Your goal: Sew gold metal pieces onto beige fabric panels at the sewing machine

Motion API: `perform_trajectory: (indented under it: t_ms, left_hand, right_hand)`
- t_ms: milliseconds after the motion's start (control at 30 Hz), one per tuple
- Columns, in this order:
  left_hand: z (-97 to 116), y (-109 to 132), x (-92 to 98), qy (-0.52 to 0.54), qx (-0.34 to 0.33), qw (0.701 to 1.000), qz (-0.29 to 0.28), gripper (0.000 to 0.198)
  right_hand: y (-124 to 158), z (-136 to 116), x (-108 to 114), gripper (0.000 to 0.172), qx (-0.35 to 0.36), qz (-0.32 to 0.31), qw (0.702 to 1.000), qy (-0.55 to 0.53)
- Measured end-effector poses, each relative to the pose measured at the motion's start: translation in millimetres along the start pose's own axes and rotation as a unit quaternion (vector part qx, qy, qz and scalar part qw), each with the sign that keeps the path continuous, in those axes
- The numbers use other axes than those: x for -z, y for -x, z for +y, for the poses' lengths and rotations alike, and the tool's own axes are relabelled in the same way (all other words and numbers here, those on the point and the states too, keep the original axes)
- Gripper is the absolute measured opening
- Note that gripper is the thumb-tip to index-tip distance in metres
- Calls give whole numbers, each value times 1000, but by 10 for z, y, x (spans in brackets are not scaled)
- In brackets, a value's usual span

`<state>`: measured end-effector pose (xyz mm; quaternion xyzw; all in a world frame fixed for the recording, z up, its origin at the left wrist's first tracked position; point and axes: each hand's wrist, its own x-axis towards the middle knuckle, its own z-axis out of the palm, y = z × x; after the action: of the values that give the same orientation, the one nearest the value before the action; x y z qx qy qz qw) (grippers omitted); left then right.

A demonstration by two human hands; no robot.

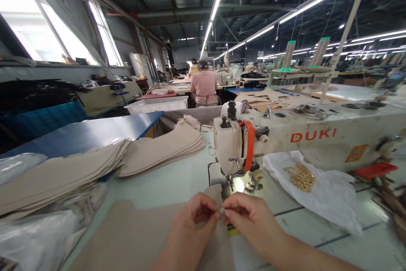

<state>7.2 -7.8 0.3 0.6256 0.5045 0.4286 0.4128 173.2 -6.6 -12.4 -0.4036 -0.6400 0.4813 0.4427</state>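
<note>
My left hand (192, 223) and my right hand (250, 218) meet fingertip to fingertip just in front of the needle of a cream DUKI sewing machine (304, 138). Between the pinched fingers sits a tiny pale piece (221, 210), too small to name. Under my wrists lies a beige cut fabric piece (133, 237). To the right of the needle, a heap of small gold metal rings (300, 176) rests on a crumpled white plastic bag (333, 195).
Stacks of beige cut pieces (158, 152) fan across the table's left side, with clear plastic bags (38, 237) at the near left. A blue table (95, 129) stands behind them. A person in a pink shirt (204, 87) sits farther back. Thread cones (320, 51) stand above the machine.
</note>
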Motion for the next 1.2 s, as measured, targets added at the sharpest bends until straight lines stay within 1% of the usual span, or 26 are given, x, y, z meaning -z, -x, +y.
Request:
perform_trajectory:
  t_ms: [100, 167, 267, 333, 400, 467, 533, 600, 700, 800, 900, 1033, 1200]
  left_hand:
    - [35, 4, 5, -35, -5, 999, 3, 4]
    - [56, 6, 21, -53, -13, 998, -11, 3]
    - [61, -7, 65, -100, -37, 993, -39, 4]
    - [40, -27, 92, -171, -59, 983, -26, 11]
    - [9, -41, 97, -271, -96, 958, -4, 16]
    - [-18, -34, 71, -363, -136, 922, -9, 17]
    - [-26, 2, 21, -420, -154, 894, -28, 19]
    - [-15, 57, -33, -451, -154, 879, -28, 21]
    - [9, 135, -84, -464, -148, 873, -17, 22]
    - [9, 166, -82, -448, -142, 883, -5, 23]
    - [-18, 144, -44, -420, -155, 894, 6, 23]
    - [-38, 67, 10, -395, -196, 897, -22, 18]
    - [-28, -36, 11, -402, -260, 876, -53, 26]
  right_hand:
    - [7, -56, 32, 12, 28, 5, 995, 91]
    - [3, -69, 41, 13, 42, 9, 991, 127]
    - [-12, -50, 50, 13, 30, 9, 990, 136]
    - [-24, -25, 65, 12, -1, 13, 993, 117]
    - [-37, -10, 90, 12, -49, 19, 994, 92]
    - [-56, -17, 117, 12, -100, 20, 992, 75]
    - [-90, -43, 133, 11, -138, 15, 988, 67]
    - [-144, -77, 131, 12, -158, 4, 985, 65]
    - [-246, -118, 101, 15, -186, -19, 980, 64]
    - [-334, -141, 67, 19, -212, -38, 974, 72]
    - [-384, -151, 55, 23, -230, -50, 969, 81]
    - [-424, -159, 70, 26, -247, -70, 963, 87]
    - [-458, -204, 89, 31, -263, -84, 956, 102]
